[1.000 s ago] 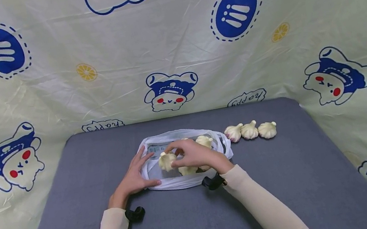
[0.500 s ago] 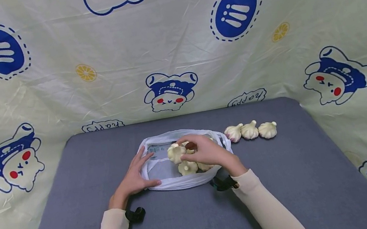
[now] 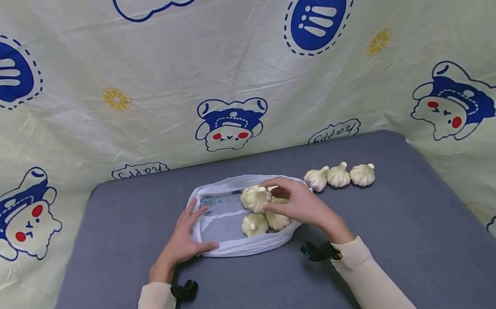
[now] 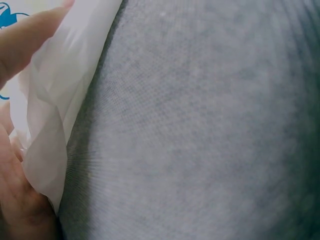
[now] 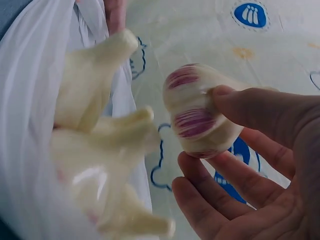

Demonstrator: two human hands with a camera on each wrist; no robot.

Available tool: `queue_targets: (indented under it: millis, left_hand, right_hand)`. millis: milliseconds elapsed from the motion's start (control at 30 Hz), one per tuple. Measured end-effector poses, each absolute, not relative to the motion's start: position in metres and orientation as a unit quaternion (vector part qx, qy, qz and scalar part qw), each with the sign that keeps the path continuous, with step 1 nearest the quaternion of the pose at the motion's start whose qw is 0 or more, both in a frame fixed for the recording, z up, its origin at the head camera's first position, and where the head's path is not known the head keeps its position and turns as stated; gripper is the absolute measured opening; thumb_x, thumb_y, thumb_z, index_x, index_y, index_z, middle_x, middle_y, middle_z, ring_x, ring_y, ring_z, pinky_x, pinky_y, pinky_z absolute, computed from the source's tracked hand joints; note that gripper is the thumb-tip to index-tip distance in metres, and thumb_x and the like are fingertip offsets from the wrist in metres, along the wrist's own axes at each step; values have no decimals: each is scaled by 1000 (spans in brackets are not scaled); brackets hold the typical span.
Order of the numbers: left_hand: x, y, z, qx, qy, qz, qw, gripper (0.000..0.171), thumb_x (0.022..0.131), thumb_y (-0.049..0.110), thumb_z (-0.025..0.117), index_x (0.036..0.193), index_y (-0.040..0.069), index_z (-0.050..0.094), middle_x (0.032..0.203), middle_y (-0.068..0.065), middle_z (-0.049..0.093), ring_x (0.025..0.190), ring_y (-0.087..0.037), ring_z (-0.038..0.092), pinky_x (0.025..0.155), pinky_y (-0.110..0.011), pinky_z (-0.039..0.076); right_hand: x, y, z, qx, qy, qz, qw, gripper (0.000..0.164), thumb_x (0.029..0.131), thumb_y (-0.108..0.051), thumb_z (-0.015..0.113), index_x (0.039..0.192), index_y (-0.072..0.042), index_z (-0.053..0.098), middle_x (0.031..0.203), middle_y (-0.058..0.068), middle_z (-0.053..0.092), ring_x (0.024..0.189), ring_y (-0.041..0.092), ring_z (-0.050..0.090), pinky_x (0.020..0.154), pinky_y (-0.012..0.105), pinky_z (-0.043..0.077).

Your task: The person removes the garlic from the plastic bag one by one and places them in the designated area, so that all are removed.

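Observation:
A garlic bulb (image 3: 256, 199) with purple streaks is pinched between the thumb and fingers of my right hand (image 3: 302, 203), held up over a white plastic bag (image 3: 244, 247). Inside the bag's wide mouth lie several more bulbs, among them one garlic bulb (image 3: 254, 225) at the near side; some are partly behind my right hand. With thumb and fingers spread, my left hand (image 3: 183, 236) rests on the bag's left rim. In the left wrist view its finger (image 4: 25, 45) lies along the white plastic. The right wrist view shows the held bulb (image 5: 200, 112) apart from the bagged ones.
Three garlic bulbs (image 3: 338, 176) stand in a row on the grey table (image 3: 254, 306), right of the bag. A printed cloth (image 3: 229, 43) hangs behind the table and at its sides.
My right hand has moved to the right with the garlic bulb, from the left-middle of the bag's opening toward its right half. My left hand stays on the rim.

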State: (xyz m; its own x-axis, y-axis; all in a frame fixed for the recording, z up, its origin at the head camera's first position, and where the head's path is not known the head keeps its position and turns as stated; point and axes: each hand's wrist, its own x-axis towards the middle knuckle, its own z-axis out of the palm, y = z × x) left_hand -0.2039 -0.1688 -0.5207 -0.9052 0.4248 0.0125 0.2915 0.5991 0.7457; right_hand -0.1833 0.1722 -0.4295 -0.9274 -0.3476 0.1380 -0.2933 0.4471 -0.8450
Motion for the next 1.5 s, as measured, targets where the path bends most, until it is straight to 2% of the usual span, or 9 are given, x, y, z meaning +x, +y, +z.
queue_targets:
  millis: [467, 733, 833, 933, 1067, 1300, 1500]
  left_hand:
    - [-205, -168, -521, 194, 892, 398, 88, 97, 75, 41, 89, 157, 15, 44, 175, -9, 6, 159, -43, 5, 119, -76, 13]
    - [-206, -169, -522, 194, 894, 393, 89, 98, 75, 41, 89, 157, 15, 43, 175, -9, 6, 159, -43, 5, 119, -75, 13]
    - [-205, -168, -521, 195, 893, 396, 88, 97, 75, 41, 89, 157, 14, 44, 175, -10, 7, 159, -43, 5, 119, -75, 13]
    - [-205, -168, -521, 197, 893, 395, 85, 97, 75, 40, 89, 156, 14, 45, 175, -11, 7, 159, -43, 6, 119, -75, 14]
    - [-204, -168, -519, 197, 893, 396, 86, 96, 75, 39, 89, 156, 13, 45, 175, -11, 7, 159, -44, 6, 119, -75, 14]
    - [-203, -167, -517, 194, 896, 391, 88, 96, 75, 41, 88, 156, 13, 44, 175, -10, 7, 158, -44, 7, 118, -76, 14]
    - [-204, -167, -518, 196, 894, 393, 86, 96, 76, 41, 88, 156, 12, 45, 175, -11, 7, 158, -44, 7, 118, -76, 14]
  right_hand:
    - [-169, 218, -435, -109, 857, -503, -22, 49, 93, -22, 78, 138, -10, 62, 142, 17, 60, 127, 38, 62, 108, 50, 50]
    - [-169, 239, -436, -95, 847, -519, -58, 47, 93, -14, 78, 136, -5, 63, 135, 19, 64, 121, 38, 65, 104, 49, 53]
    - [-169, 245, -438, -92, 844, -524, -66, 47, 92, -12, 78, 136, -4, 63, 133, 19, 65, 118, 30, 67, 100, 38, 56]
    - [-169, 252, -439, -83, 844, -526, -70, 48, 92, -11, 78, 136, -2, 62, 133, 19, 65, 114, 14, 66, 97, 25, 56]
    - [-169, 260, -439, -73, 847, -520, -81, 49, 91, -10, 79, 136, 0, 61, 133, 20, 64, 108, -4, 62, 95, 19, 55]
    - [-168, 272, -441, -57, 844, -525, -98, 51, 90, -8, 80, 136, 2, 61, 131, 22, 64, 106, -4, 61, 88, 9, 52]
    - [-167, 281, -444, -45, 849, -514, -109, 51, 92, -10, 78, 137, 5, 58, 132, 26, 62, 103, -11, 58, 88, 8, 51]
